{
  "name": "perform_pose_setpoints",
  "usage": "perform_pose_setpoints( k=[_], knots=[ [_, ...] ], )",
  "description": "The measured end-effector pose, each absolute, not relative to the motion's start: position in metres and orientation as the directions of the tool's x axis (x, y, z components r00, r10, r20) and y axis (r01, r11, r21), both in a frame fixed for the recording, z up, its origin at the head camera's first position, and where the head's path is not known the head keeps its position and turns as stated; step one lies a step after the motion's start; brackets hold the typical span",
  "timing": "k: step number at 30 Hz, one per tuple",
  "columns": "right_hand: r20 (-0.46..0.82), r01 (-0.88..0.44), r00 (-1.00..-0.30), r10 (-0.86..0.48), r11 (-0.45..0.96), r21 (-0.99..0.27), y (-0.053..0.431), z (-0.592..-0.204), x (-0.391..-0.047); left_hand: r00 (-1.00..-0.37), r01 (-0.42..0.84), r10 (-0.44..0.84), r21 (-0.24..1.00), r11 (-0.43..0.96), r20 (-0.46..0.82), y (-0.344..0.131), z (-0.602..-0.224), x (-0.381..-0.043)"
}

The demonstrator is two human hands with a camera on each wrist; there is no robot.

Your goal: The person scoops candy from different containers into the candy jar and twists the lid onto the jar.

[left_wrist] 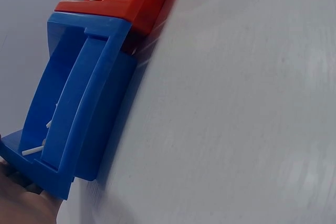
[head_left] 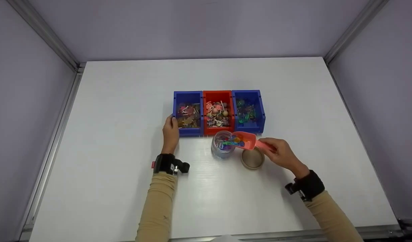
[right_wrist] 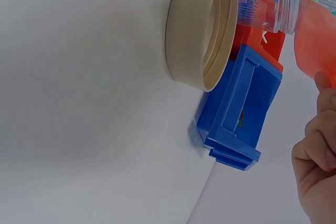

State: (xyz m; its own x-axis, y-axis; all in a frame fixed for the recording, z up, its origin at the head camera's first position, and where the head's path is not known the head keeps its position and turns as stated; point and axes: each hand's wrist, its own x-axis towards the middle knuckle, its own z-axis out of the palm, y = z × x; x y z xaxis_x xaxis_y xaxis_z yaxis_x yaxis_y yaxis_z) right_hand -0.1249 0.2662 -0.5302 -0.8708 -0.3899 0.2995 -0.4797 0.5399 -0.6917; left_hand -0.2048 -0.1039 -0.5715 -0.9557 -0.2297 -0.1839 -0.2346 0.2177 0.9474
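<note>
My right hand [head_left: 280, 153] grips the handle of a coral-pink scoop [head_left: 249, 139] loaded with small shiny blue, green and orange pieces. The scoop's front lies over the mouth of a clear jar [head_left: 221, 153], which has similar colourful pieces inside. In the right wrist view, the curled fingers [right_wrist: 320, 135] hold the scoop beside the jar's rim. My left hand [head_left: 171, 133] holds the outer side of the left blue bin [head_left: 189, 132], its thumb at the rim. The left wrist view shows only part of that hand [left_wrist: 26, 200] at the bin's end.
A round beige lid [head_left: 253, 158] lies beside the jar. The red bin [head_left: 218, 129], holding pieces with white sticks, stands between the left blue bin and another blue bin [head_left: 251, 127] with green and clear pieces. All sit on a white table [head_left: 125, 101] enclosed by pale walls.
</note>
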Motion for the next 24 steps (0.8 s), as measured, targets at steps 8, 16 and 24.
perform_pose_setpoints(
  k=[8, 16, 24],
  knots=[
    [0.266, -0.487, -0.867, -0.421, 0.605, -0.63, 0.267, -0.52, -0.127, -0.955, -0.231, -0.236, 0.949, 0.213, -0.18, -0.103, -0.571, -0.205],
    [0.183, -0.5, -0.856, -0.484, 0.685, -0.53, 0.264, -0.498, -0.135, -0.955, -0.239, -0.226, 0.949, 0.204, -0.191, -0.103, -0.571, -0.206],
    [0.041, -0.485, -0.848, -0.528, 0.745, -0.458, 0.251, -0.471, -0.143, -0.956, -0.234, -0.227, 0.952, 0.197, -0.188, -0.103, -0.571, -0.206]
  ],
)
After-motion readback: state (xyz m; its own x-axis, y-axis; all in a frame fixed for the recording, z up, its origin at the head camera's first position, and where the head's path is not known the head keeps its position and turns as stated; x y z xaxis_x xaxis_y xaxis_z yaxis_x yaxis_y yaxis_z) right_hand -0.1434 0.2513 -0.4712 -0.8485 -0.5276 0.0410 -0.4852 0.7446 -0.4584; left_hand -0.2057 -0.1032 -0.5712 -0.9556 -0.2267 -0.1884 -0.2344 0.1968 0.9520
